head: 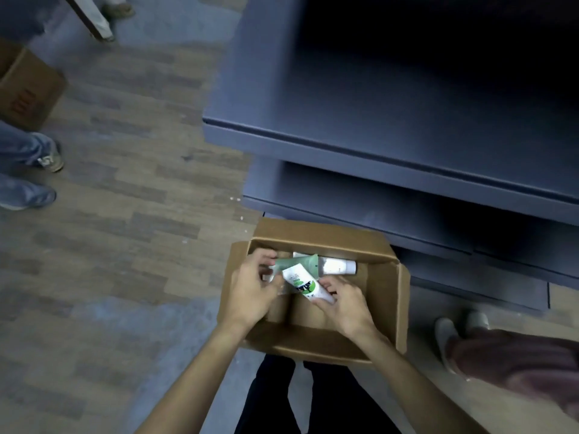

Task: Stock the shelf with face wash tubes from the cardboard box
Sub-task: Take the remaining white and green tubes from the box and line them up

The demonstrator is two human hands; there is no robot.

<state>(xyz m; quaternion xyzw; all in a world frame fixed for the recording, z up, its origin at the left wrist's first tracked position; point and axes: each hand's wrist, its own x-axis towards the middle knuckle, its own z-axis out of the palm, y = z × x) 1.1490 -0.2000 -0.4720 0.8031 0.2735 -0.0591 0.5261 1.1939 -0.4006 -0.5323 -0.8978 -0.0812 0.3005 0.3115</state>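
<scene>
We reach into the box point(383, 296) on the floor; our right hand point(343, 303) closes its fingers on a white tube point(308, 285), long axis slanting from upper left to lower right; our left hand point(252, 288) curls round a green tube point(297, 263) pointing right; labels blur beyond reading; a white bottle point(338, 266) lies behind; the dark shelf point(391, 142) stands beyond, bystanders' shoes point(445, 335) nearby.

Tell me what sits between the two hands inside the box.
Head view: a white tube and a green tube lie between the left hand and right hand.
</scene>
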